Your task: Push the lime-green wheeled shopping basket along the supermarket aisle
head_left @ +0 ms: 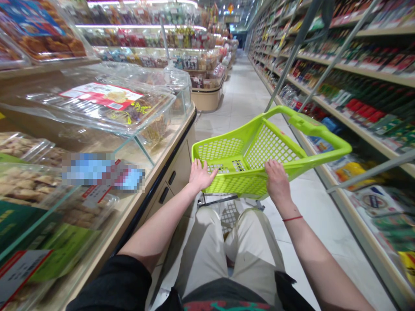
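Observation:
A lime-green shopping cart (233,183) stands sideways in front of my legs, its perforated basket at the left and its looped handle (330,144) at the right. Over the near rim, close to the basket's left end, my left hand (201,175) has its fingers hooked, the thumb lying along the rim. My right hand (278,183) grips the same rim nearer the handle, fingers curled over it; a thin red cord circles that wrist. Part of the dark lower frame and its wheels show below the basket.
A display counter (175,151) with glass dividers and clear-packed snacks runs close along my left. Tall stocked shelves (369,77) with slanting metal bars line the right. Between them, the tiled aisle (236,86) stretches ahead past another rounded display (207,99).

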Motion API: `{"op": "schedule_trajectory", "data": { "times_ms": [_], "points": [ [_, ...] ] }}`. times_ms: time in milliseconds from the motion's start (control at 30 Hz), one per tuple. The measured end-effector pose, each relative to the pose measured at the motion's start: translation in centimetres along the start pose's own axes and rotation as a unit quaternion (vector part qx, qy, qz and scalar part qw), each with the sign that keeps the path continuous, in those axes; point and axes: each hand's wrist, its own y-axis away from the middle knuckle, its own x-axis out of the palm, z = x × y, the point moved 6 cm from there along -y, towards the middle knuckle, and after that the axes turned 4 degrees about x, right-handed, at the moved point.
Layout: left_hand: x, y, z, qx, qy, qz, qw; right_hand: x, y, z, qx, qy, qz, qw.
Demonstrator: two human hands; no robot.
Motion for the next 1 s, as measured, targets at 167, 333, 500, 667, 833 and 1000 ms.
{"op": "schedule_trajectory", "data": {
  "times_ms": [167, 333, 500, 667, 833, 1000],
  "points": [
    [-0.1, 0.1, 0.0, -0.002, -0.002, 0.003, 1.0, 2.5, 0.5, 5.7, -0.025, -0.043, 0.019, 0.999],
    [-0.2, 0.1, 0.1, -0.003, -0.001, 0.006, 1.0, 3.6, 0.6, 9.4, -0.069, -0.099, 0.042, 0.992],
    [-0.3, 0.1, 0.1, -0.001, 0.005, 0.008, 1.0, 2.6, 0.5, 6.2, -0.072, -0.066, 0.064, 0.993],
    [-0.3, 0.0, 0.2, -0.002, 0.002, 0.006, 1.0, -0.5, -0.6, -1.3, -0.036, 0.008, 0.056, 0.998],
    [-0.2, -0.1, 0.3, 0.004, -0.012, 0.007, 1.0, -2.4, -1.5, -5.2, 0.003, 0.035, 0.037, 0.999],
    [-0.2, -0.2, 0.4, 0.01, -0.035, 0.003, 0.999, -1.2, -1.0, -2.5, 0.005, 0.024, 0.051, 0.998]
  ]
}}
